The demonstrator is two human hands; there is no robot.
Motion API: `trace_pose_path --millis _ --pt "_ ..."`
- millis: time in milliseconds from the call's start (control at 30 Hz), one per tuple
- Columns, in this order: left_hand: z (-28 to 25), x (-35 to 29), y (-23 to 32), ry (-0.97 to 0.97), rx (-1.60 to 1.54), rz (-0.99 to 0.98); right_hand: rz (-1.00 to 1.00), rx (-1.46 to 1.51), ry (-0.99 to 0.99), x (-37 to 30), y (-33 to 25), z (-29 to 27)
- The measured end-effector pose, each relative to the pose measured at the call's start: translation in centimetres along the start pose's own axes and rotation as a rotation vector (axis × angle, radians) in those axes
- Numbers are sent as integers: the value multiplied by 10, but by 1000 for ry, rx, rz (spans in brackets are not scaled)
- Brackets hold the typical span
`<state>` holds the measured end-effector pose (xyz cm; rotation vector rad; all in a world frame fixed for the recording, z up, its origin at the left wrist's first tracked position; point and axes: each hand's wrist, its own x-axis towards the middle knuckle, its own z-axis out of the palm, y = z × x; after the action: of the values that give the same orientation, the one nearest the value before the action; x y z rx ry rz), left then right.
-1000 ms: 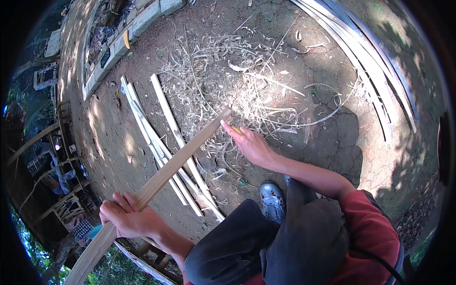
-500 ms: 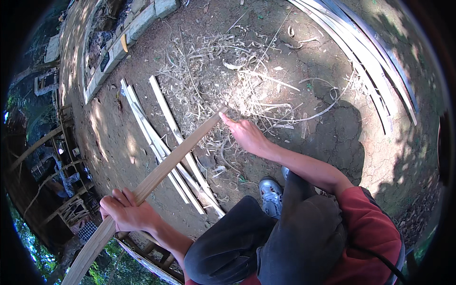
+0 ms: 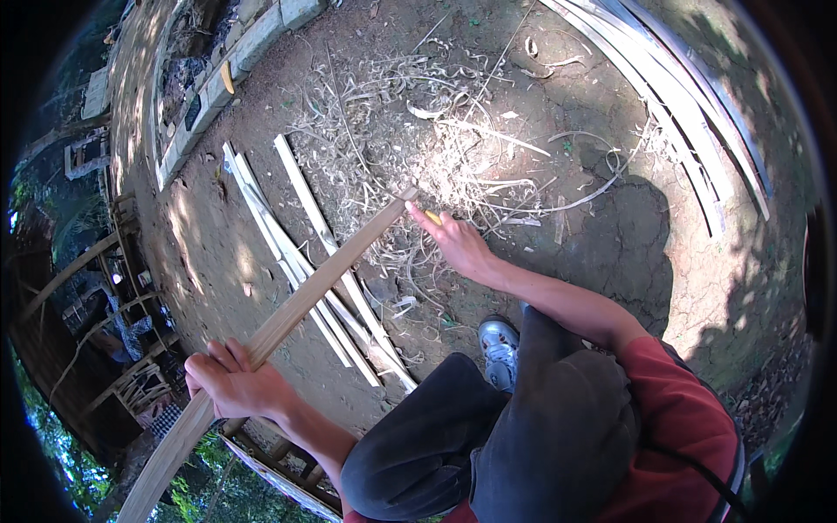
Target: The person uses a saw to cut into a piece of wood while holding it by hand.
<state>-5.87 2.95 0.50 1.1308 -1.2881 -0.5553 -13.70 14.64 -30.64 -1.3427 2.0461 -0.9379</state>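
A long, flat strip of pale wood (image 3: 331,268) slants from the lower left up to the middle of the picture. My left hand (image 3: 237,382) is closed round its lower part. Up at the far end, my right hand (image 3: 459,245) is closed on a small yellow-handled tool (image 3: 432,217), its index finger stretched along to the strip's tip. Whatever blade or head the tool has is hidden. Beyond the tip, a heap of curled shavings (image 3: 392,113) covers the ground.
Pale slats (image 3: 301,187) lie on the dirt at the left. A bundle of long strips (image 3: 667,100) curves along the far right. A concrete kerb (image 3: 214,96) runs at the far left, and my shoe (image 3: 499,349) stands below my right hand.
My right hand has shifted slightly at the strip's tip, and more of the yellow handle shows. The strip's far end sits a little higher. My left hand keeps its grip.
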Motion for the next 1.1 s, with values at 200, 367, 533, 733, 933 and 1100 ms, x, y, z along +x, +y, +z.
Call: trace_pose_path --millis 200,367,533,733,933,1100 --pt "3 4 -2 77 15 18 -24 139 -63 8 -33 -35" --pt "-8 9 -5 53 -11 -2 -120 203 -70 -7 -59 -59" --pt "-8 11 -11 32 -77 18 -91 203 -63 -10 -52 -50" --pt "-12 17 -11 -52 -92 43 -75 221 -121 -6 -52 -54" --pt "1 21 -7 -28 -68 64 73 73 -111 -3 0 -12" --pt "-11 22 -8 -63 -81 45 26 169 -141 3 -37 -37"
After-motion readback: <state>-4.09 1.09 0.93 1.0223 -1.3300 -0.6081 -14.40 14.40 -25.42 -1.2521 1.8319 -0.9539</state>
